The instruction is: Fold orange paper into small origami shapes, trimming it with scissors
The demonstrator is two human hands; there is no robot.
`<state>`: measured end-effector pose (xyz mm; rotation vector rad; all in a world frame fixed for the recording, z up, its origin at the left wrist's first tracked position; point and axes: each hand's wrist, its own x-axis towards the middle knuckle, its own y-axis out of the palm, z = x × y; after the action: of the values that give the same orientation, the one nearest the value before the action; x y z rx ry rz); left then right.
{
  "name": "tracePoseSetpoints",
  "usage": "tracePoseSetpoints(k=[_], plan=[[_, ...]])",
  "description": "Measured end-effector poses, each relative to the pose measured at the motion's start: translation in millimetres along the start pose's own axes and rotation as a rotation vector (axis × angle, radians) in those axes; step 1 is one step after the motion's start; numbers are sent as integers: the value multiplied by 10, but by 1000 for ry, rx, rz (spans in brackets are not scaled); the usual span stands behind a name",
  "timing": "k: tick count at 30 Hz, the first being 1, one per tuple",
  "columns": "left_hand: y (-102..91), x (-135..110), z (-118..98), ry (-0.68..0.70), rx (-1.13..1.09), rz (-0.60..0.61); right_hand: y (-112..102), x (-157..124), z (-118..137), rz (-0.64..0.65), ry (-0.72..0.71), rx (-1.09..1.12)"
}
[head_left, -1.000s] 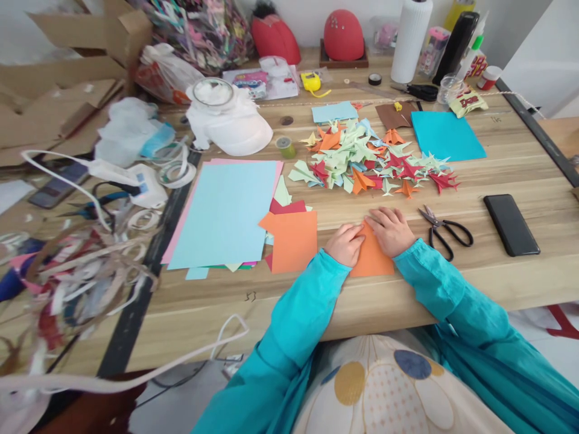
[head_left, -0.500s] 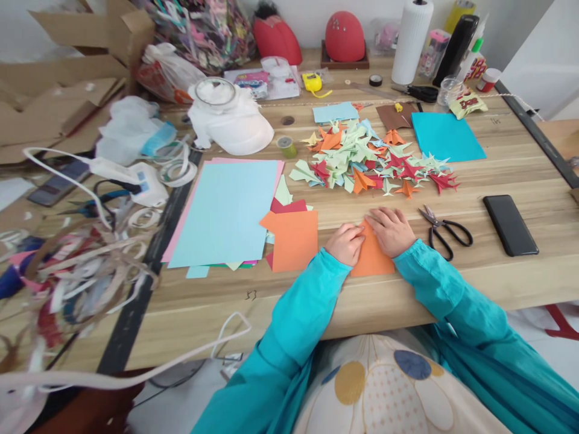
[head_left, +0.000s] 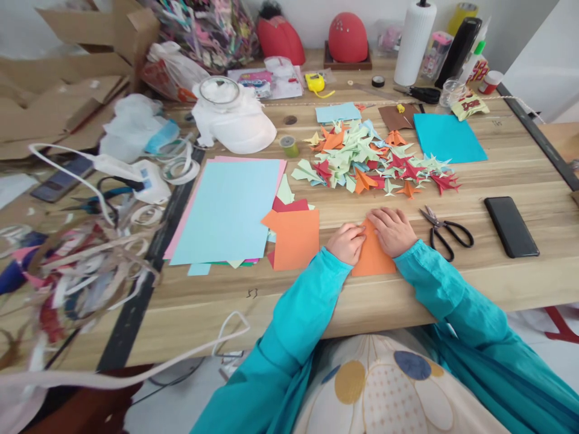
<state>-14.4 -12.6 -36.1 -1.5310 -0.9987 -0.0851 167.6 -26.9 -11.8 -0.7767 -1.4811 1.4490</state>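
A sheet of orange paper [head_left: 373, 256] lies at the table's front, its upper end narrowed to a folded point. My left hand [head_left: 346, 243] is closed at its left edge, fingertips pressed together on the paper. My right hand [head_left: 392, 230] rests flat over the upper right edge, fingers stretched out and pointing away from me. Part of the fold is hidden under my fingers. Just left is another orange square [head_left: 296, 241], on top of coloured scraps. Beyond my hands lies a pile of small folded paper figures [head_left: 353, 147] in green, orange, red and blue.
Black-handled scissors [head_left: 446, 232] and a black phone [head_left: 511, 226] lie to the right. A stack of light blue sheets [head_left: 228, 211] is on the left. Farther back are a turquoise square [head_left: 450, 138], a thread spool [head_left: 289, 146] and a tape measure [head_left: 315, 82]. Cables and ribbons clutter the far left.
The view has shifted very slightly. Both hands keep the same place on the orange paper, with almost no visible movement.
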Motion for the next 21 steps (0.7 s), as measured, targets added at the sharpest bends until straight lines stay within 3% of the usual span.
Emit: tracePoseSetpoints(k=[13,21], plan=[[1,-3,8,-34,14,63,10,-2,-14,2,-13,-25],[0,6,-16,-42,6,-6,-5,7,-5,-3,-2,-8]])
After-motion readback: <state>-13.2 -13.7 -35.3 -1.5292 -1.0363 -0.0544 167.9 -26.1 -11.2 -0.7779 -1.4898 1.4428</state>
